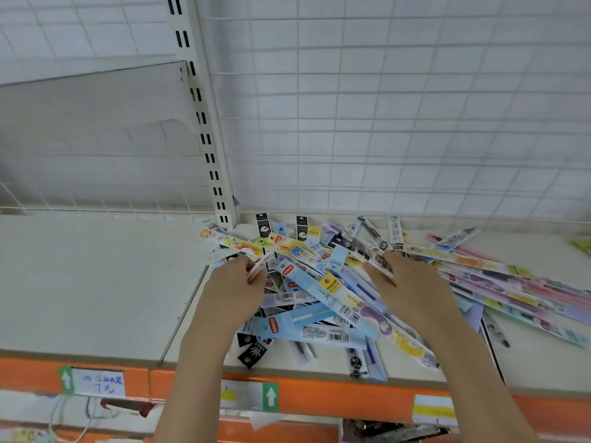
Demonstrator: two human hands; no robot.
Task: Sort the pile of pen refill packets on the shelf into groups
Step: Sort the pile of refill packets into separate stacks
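Blue packet [307, 327] shows a barcode; its brand is unreadable.

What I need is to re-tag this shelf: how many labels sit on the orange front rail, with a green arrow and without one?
Labels with a green arrow: 2
Label with yellow stripes and no arrow: 1
Total: 3

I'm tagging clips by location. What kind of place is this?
Probably a stationery shop aisle: a slotted retail shelf upright, handwritten price labels on the orange shelf edge, and a pile of packaged pen refills.
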